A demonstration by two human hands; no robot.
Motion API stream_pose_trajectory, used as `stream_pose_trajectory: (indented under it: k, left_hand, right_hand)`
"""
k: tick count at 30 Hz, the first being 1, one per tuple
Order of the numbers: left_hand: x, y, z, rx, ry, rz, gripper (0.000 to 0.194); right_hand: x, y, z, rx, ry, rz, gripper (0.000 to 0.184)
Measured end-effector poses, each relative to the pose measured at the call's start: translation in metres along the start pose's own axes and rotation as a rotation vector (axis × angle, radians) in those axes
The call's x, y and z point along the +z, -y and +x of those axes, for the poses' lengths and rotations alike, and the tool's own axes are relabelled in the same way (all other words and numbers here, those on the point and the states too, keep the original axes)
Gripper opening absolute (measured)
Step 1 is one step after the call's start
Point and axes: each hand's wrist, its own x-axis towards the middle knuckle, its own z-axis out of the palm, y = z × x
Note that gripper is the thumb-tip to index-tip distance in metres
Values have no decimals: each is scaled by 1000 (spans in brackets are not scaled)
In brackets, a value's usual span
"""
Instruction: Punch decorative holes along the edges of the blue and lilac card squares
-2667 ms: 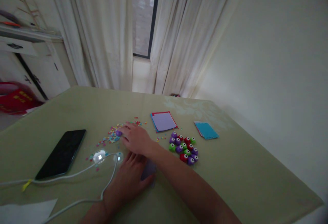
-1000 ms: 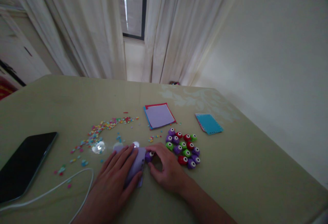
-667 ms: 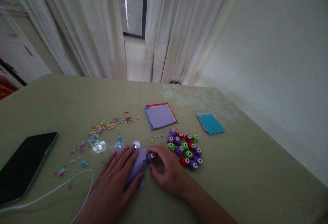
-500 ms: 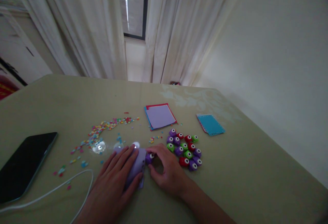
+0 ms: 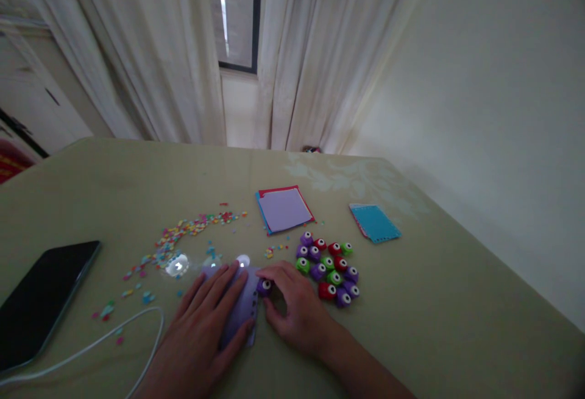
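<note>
Flat on a lilac sheet of paper (image 5: 244, 307) lies my left hand (image 5: 205, 317), fingers stretched out, pressing it to the table. A row of small punched holes runs along the sheet's right edge. Between thumb and fingertips my right hand (image 5: 292, 307) grips a small purple hole punch (image 5: 264, 287) with a round white eye, set against that edge near the upper corner. Just to the right stands a cluster of similar eyed punches (image 5: 326, 263) in purple, red and green. Part of the sheet is hidden beneath my left hand.
A stack of square paper sheets (image 5: 286, 209), lilac on top, lies behind the hands. Blue hole-edged sheets (image 5: 375, 223) are at the right. Colourful paper bits (image 5: 183, 231) are scattered left, near a dark tablet (image 5: 46, 298) and a white cable (image 5: 137, 312).
My right hand and the purple punch have shifted very slightly toward me along the sheet's edge. The whole view has tilted a little; my left hand stays on the paper.
</note>
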Motion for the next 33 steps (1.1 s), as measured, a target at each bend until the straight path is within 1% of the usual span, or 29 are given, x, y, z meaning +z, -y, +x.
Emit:
stream_pose_trajectory:
  k: [7, 13, 16, 20, 22, 27, 31, 33]
  left_hand:
    - [-1, 0, 0, 27, -16, 20, 72]
    - [-1, 0, 0, 10, -19, -16, 72]
    - [-1, -2, -1, -18, -5, -33, 70]
    - [-1, -3, -3, -101, 16, -94, 65]
    - [-2, -3, -3, -109, 20, -118, 63]
    - [-7, 2, 0, 14, 65, -123, 68]
    - [-14, 2, 2, 85, 133, -122, 71]
    - [-18, 1, 3, 97, 169, -119, 77]
  right_hand:
    - [1, -1, 1, 4, -20, 3, 55]
    - [0, 0, 1, 10, -11, 10, 52]
    - [0, 0, 1, 21, 5, 10, 51]
    - [0, -1, 0, 18, 16, 1, 52]
    - [1, -2, 0, 20, 15, -1, 52]
    - [-2, 0, -2, 23, 27, -16, 49]
    - [-9, 6, -5, 13, 94, -88, 40]
    - [-13, 8, -6, 12, 128, -112, 37]
